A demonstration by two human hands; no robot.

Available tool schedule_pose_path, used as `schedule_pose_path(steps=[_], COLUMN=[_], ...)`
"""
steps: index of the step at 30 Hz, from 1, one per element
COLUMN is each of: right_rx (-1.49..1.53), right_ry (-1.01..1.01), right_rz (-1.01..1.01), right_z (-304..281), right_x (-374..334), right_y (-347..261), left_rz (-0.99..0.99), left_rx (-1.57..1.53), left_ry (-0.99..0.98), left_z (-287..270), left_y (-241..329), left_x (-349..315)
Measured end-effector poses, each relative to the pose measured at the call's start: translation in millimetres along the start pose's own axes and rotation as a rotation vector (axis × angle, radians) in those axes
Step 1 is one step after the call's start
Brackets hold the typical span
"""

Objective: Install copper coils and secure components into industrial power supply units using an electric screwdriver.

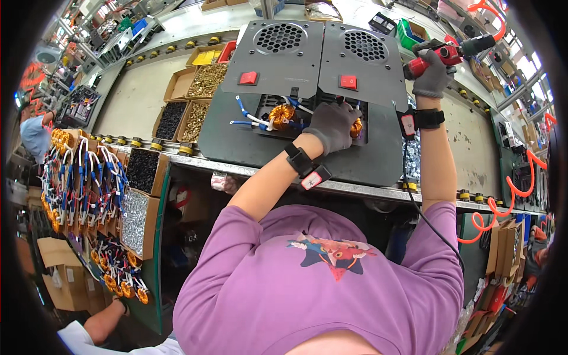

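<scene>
Two dark grey metal panels (276, 62) lie side by side on a dark green mat (236, 137), each with a round vent and a red rocker switch (248, 78). Below the left panel sits a copper-wound coil (281, 116) with blue and white wires. My left hand (333, 125), in a grey glove, bends its fingers down beside a second copper coil (356, 128) at the right panel's lower edge; its fingertips and what they grip are hidden. Raised at the right, my gloved right hand (433, 74) is closed around a red and black air screwdriver (451, 54), pointing leftward.
Cardboard boxes of brass fasteners (207, 80) and black screws (171, 117) stand left of the mat. Several wired coils (89, 177) hang at the far left, near another person's arm (102, 322). A coiled orange hose (513, 190) hangs at the right. Silvery parts (412, 157) lie beneath my right forearm.
</scene>
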State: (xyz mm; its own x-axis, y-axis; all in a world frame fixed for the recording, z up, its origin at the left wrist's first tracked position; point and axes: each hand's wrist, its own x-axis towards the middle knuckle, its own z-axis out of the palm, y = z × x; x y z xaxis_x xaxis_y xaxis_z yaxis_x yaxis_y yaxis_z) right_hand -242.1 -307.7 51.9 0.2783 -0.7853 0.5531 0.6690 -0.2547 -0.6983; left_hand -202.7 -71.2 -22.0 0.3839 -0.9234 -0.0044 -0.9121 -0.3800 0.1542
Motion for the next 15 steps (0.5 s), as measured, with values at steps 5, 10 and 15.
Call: schedule_pose_path(steps=[5,10,15], right_rx=[-0.018,-0.11,-0.147], right_ry=[0.017,0.035,0.01], right_rz=[0.063,0.023,0.051], right_z=[22,31,39], right_x=[0,10,14], right_y=[16,33,39], left_rz=[-0.017,0.022,0.006], left_rx=[0.049,0.083,0.084], left_ry=[-0.022,-0.02,0.008], left_z=[0,4,4], left_y=[3,0,-5], left_x=[1,2,-2])
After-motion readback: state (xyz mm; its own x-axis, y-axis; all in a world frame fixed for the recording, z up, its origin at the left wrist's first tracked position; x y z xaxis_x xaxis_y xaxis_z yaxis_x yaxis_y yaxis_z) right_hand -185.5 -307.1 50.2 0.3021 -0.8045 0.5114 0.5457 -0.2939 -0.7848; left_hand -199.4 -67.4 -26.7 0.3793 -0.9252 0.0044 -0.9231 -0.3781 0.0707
